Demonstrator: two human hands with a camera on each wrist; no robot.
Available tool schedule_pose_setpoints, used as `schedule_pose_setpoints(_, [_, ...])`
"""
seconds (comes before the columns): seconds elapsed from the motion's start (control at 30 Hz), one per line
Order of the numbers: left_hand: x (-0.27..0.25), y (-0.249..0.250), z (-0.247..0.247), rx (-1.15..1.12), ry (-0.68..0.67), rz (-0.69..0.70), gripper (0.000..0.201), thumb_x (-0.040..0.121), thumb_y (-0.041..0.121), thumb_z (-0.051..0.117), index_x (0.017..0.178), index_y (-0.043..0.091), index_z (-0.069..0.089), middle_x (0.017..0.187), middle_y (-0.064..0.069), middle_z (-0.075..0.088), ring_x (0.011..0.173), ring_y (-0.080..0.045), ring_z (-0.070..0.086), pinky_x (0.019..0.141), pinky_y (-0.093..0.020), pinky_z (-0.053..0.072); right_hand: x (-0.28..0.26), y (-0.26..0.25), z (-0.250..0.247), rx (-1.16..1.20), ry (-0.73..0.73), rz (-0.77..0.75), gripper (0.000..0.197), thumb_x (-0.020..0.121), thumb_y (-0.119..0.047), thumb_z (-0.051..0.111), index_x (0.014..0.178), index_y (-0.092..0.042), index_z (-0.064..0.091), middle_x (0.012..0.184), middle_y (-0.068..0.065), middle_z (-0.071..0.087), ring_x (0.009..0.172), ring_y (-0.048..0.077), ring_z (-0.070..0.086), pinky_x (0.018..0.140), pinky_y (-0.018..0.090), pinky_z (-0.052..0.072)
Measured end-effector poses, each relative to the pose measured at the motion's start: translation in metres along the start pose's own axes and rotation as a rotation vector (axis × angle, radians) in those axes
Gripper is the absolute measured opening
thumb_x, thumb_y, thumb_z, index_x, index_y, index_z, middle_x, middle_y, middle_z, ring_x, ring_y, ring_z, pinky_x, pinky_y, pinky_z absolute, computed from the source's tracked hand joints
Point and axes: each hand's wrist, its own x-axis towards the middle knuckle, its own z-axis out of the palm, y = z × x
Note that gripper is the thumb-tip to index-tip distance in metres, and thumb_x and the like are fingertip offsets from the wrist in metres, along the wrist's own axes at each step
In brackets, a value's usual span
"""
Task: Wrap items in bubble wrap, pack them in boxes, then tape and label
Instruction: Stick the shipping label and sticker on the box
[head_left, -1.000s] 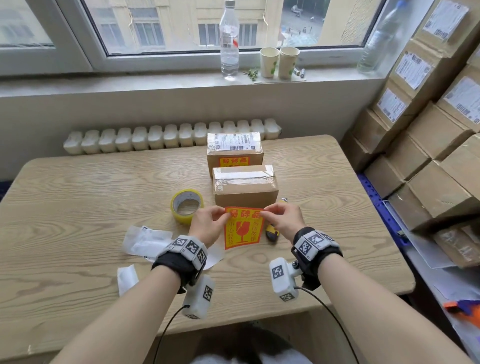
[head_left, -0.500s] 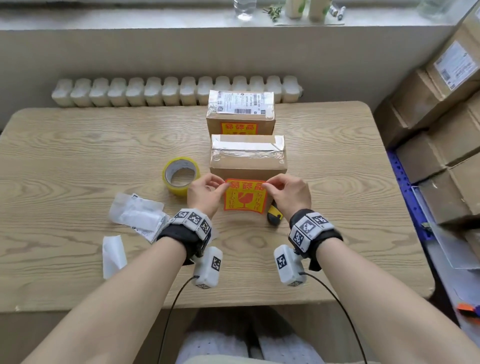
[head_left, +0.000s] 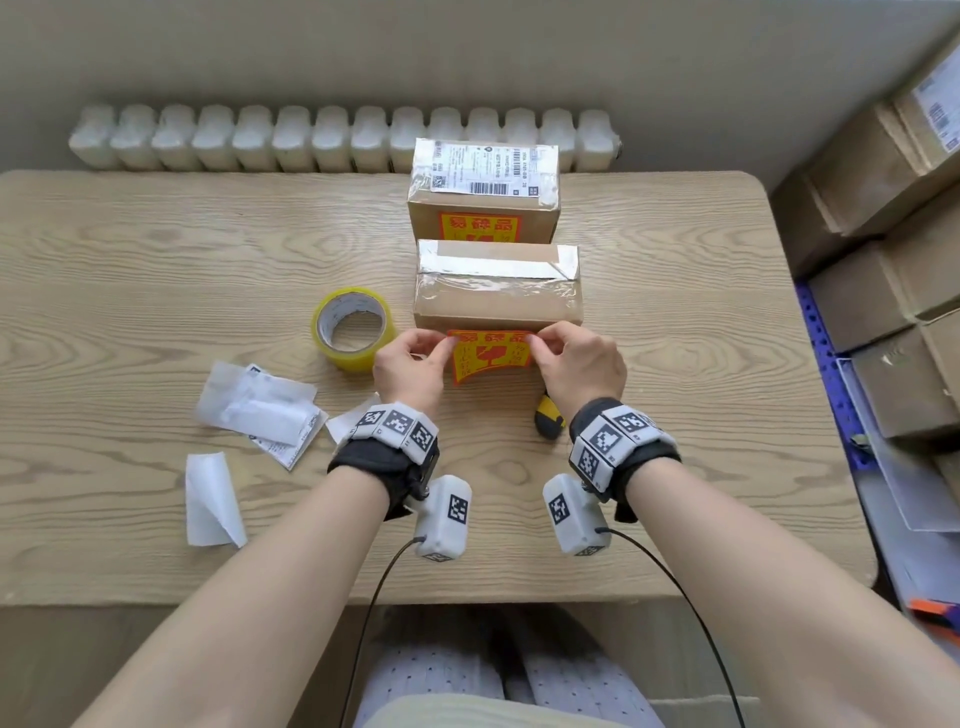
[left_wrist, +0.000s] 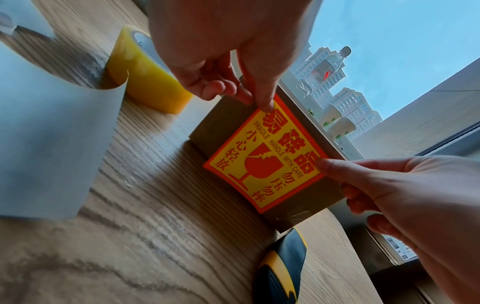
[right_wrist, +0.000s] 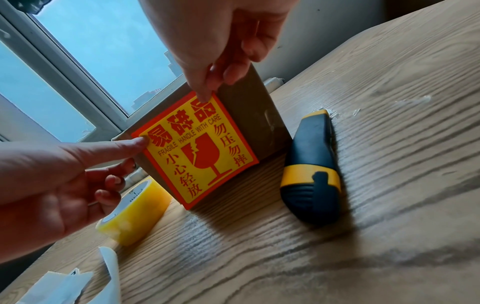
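A red and yellow fragile sticker (head_left: 491, 358) (left_wrist: 265, 164) (right_wrist: 197, 152) lies against the near face of a taped cardboard box (head_left: 496, 306) at the table's middle. My left hand (head_left: 449, 343) pinches its top left corner, and my right hand (head_left: 537, 345) pinches its top right corner. Both corners sit at the box's upper front edge. The sticker's lower part curls away from the cardboard. In the wrist views one fingertip of each hand rests on a corner while the other fingers curl.
A yellow tape roll (head_left: 353, 330) stands left of the box. A yellow and black utility knife (head_left: 549, 418) (right_wrist: 311, 170) lies under my right wrist. A labelled box (head_left: 483, 208) sits behind. Backing papers (head_left: 260, 410) lie at the left. Stacked cartons (head_left: 883, 260) fill the right.
Both hands carried the sticker forward from above the table to the near box's front face. My head tilted down, so the window left the view.
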Motion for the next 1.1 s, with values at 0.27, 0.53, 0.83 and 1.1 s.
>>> schedule_pose_setpoints(0.27, [0.004, 0.003, 0.003, -0.010, -0.004, -0.033, 0.014, 0.078, 0.025, 0.075, 0.072, 0.018, 0.066, 0.066, 0.007, 0.061, 0.059, -0.004, 0.053, 0.052, -0.006, 0.038, 0.002, -0.003, 0.002, 0.005, 0.007, 0.030, 0.023, 0.089, -0.038, 0.059, 0.098, -0.021, 0.072, 0.096, 0.004, 0.072, 0.094, 0.026, 0.063, 0.076, 0.031, 0.047])
schedule_pose_setpoints(0.53, [0.007, 0.007, 0.006, -0.010, 0.007, -0.043, 0.014, 0.080, 0.026, 0.074, 0.072, 0.018, 0.066, 0.068, 0.006, 0.061, 0.060, -0.006, 0.053, 0.052, -0.008, 0.038, 0.004, -0.004, 0.003, 0.016, 0.015, 0.049, 0.023, 0.089, -0.038, 0.059, 0.097, -0.021, 0.072, 0.094, 0.005, 0.072, 0.092, 0.026, 0.064, 0.076, 0.030, 0.047])
schedule_pose_setpoints(0.83, [0.010, 0.011, 0.005, -0.014, 0.012, -0.050, 0.014, 0.078, 0.025, 0.075, 0.075, 0.015, 0.067, 0.068, 0.006, 0.061, 0.059, -0.002, 0.052, 0.049, -0.004, 0.037, 0.009, -0.007, 0.002, -0.016, -0.016, 0.062, 0.024, 0.089, -0.040, 0.058, 0.095, -0.021, 0.070, 0.091, 0.008, 0.071, 0.091, 0.028, 0.063, 0.076, 0.032, 0.049])
schedule_pose_setpoints(1.1, [0.017, 0.011, -0.002, 0.002, 0.021, -0.070, 0.020, 0.078, 0.030, 0.075, 0.073, 0.015, 0.064, 0.066, 0.009, 0.060, 0.062, -0.007, 0.053, 0.054, -0.011, 0.038, 0.014, -0.006, -0.007, -0.040, -0.013, 0.103, 0.028, 0.088, -0.043, 0.059, 0.083, -0.017, 0.067, 0.083, 0.006, 0.069, 0.084, 0.026, 0.063, 0.070, 0.027, 0.042])
